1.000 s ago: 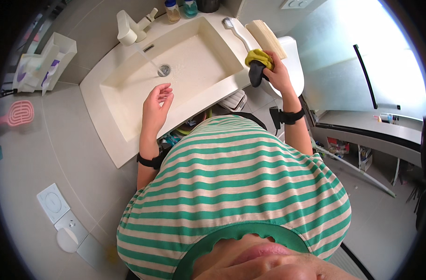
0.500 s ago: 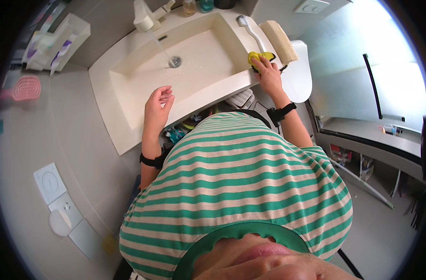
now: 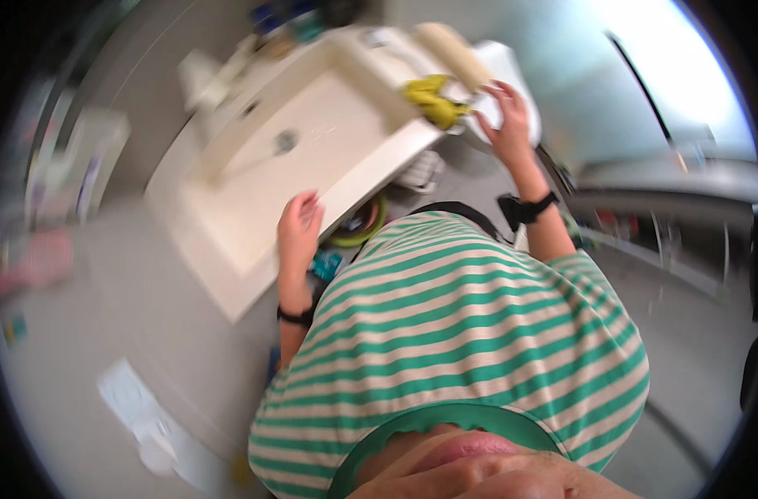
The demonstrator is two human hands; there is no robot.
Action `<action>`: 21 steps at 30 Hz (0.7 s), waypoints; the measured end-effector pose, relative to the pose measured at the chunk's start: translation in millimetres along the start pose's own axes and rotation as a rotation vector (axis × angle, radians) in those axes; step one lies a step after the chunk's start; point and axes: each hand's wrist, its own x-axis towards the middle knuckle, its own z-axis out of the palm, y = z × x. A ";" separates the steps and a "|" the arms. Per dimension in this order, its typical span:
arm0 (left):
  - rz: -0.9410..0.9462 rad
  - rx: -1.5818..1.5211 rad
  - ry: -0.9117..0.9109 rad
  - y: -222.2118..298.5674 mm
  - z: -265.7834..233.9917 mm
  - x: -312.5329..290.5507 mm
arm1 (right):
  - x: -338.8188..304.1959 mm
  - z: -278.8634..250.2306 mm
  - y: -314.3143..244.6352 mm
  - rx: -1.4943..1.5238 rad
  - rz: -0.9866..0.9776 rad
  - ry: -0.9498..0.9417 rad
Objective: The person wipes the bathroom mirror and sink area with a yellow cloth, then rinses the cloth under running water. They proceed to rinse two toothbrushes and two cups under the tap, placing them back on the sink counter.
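My right hand (image 3: 509, 123) is held off the right end of the sink with its fingers spread and nothing in them. Beside its fingertips lies a crumpled yellow cloth (image 3: 435, 100) on the sink's rim, and just beyond is a beige roll (image 3: 454, 54). My left hand (image 3: 300, 231) hovers by the front edge of the white sink (image 3: 246, 291), fingers loosely bent and empty. A white faucet (image 3: 204, 79) stands at the back of the basin, smeared by motion; I cannot make out whether water runs from it.
A white-handled brush (image 3: 396, 50) lies blurred behind the cloth. Bottles (image 3: 306, 25) stand along the back rim. A white holder (image 3: 84, 166) hangs on the left wall. Below the sink's front edge is a round green-rimmed thing (image 3: 362, 224). Glass panels (image 3: 587, 100) rise at the right.
My right hand has let go of the yellow cloth and moved away to the right, its fingers opening. The whole view has swung and blurred. My left hand remains by the sink's front edge.
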 end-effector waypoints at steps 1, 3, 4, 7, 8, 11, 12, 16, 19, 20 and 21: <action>0.002 -0.031 -0.057 4.3 11.8 5.6 | -8.4 -11.1 13.3 -0.050 0.040 0.045; 0.014 -0.055 -0.161 19.5 32.3 17.0 | -24.4 -33.6 38.7 -0.054 0.101 0.114; 0.012 0.010 -0.214 30.0 41.8 24.1 | -36.6 -47.6 48.0 -0.069 0.143 0.156; 0.083 0.082 -0.344 64.9 78.2 37.8 | -69.9 -88.5 78.3 -0.109 0.333 0.234; 0.129 0.082 -0.401 75.6 92.9 42.3 | -83.2 -101.0 85.7 -0.136 0.398 0.253; 0.202 0.096 -0.544 110.3 138.4 49.8 | -123.4 -148.7 122.3 -0.244 0.461 0.364; 0.238 0.101 -0.586 122.6 158.0 52.0 | -137.7 -166.7 137.7 -0.276 0.499 0.399; 0.328 0.141 -0.720 175.2 254.4 44.5 | -205.5 -260.8 216.7 -0.432 0.586 0.577; 0.420 0.122 -0.779 215.5 341.0 26.5 | -253.7 -343.4 281.5 -0.456 0.673 0.762; 0.424 0.110 -0.807 226.8 367.4 19.5 | -265.4 -370.7 302.5 -0.439 0.721 0.836; 0.435 0.042 -0.833 237.2 391.3 11.7 | -276.2 -400.1 322.4 -0.472 0.730 0.876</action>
